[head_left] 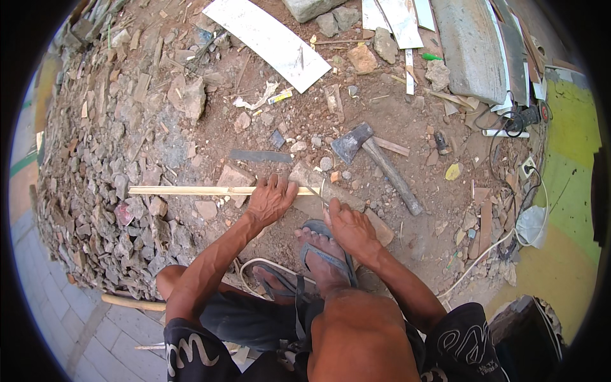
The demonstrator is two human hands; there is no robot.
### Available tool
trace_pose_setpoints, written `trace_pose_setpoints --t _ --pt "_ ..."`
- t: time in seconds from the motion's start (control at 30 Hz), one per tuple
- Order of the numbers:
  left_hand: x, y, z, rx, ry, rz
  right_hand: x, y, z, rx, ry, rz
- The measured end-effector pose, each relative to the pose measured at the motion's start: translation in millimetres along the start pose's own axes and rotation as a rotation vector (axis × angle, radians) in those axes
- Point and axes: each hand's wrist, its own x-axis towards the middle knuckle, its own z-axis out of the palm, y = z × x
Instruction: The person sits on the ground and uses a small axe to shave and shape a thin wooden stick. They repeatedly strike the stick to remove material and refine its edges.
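A pale split bamboo strip (184,190) lies crosswise in front of me, over broken bricks and a flat stone. My left hand (273,198) is closed over it near its right end, knuckles up. Close to that end, my right hand (350,226) grips a thin, dark, blade-like tool (323,200); its handle is hidden in the fingers. A slim curled sliver (323,186) stands up beside the strip's end. Just beyond my right hand, a hatchet (385,169) with a worn wooden handle rests on the dirt. My sandalled foot (324,251) is right below the hands.
Rubble (121,210) is heaped on the left. White board pieces (273,44) and a grey slab (471,51) lie at the far side. At right, a power tool (525,118), a socket block (527,167) and a white cable (490,250) sit near the yellow-green paving (566,172).
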Motion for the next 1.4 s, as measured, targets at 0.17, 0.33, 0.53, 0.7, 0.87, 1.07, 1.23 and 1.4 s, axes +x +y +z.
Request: trace_pose_setpoints --t 0.17,0.33,0.53,0.7,0.87,1.07,1.23,1.4 --pt "0.3 -0.6 1.7 -0.034 0.069 0.008 1.5 -4.2 4.3 -0.053 0.009 0.015" --pt "1.6 -0.5 2.7 -0.031 -0.016 -0.005 6.8 -4.9 1.0 -0.027 -0.012 0.022" --pt "2.5 -0.8 6.2 -0.022 0.141 -0.008 6.6 -4.7 -6.4 -0.011 0.018 0.001" --pt "0.6 -0.1 5.3 -0.019 0.07 -0.019 0.3 -2.5 -11.4 -0.006 -0.054 0.02" --pt "2.0 -1.2 0.8 -0.011 0.013 -0.009 -0.5 0.2 -5.8 -0.034 -0.03 -0.005" --pt "0.6 -1.1 -0.4 -0.013 0.03 -0.006 9.8 -2.9 -0.8 -0.063 -0.009 -0.015" --pt "2.6 -0.3 -0.4 -0.034 0.009 -0.013 13.3 -0.8 -0.6 -0.06 -0.011 0.003" --pt "1.1 1.2 4.0 -0.006 0.008 -0.034 2.5 -6.0 -12.2 -0.025 -0.029 0.019"
